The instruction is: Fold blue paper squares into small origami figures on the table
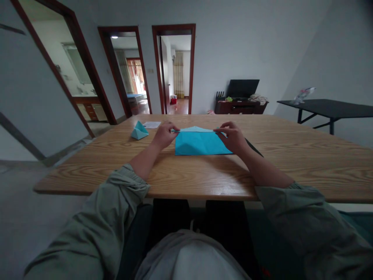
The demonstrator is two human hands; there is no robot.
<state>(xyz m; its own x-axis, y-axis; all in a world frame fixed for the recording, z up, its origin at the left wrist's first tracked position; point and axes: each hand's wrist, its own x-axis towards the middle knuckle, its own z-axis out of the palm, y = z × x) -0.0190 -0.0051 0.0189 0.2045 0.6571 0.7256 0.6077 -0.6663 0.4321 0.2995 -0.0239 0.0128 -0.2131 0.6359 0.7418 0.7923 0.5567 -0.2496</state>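
Note:
A sheet of blue paper point(201, 144) lies in front of me on the wooden table, its far edge folded over to show a paler side along the top. My left hand point(166, 134) pinches the far left corner of the sheet between thumb and fingers. At the far right corner, my right hand point(231, 136) grips the same folded edge in a pinch. Left of my left hand stands a folded light-blue paper shape point(140, 131), pointed at the top. The fold's underside is hidden from me.
The wooden table point(201, 179) spans the view. A white printed card point(152, 125) lies behind the folded shape. A dark flat item point(254, 147) shows partly beyond my right forearm. Farther off are a black table point(329, 109), a television point(243, 88) on a cabinet, and doorways.

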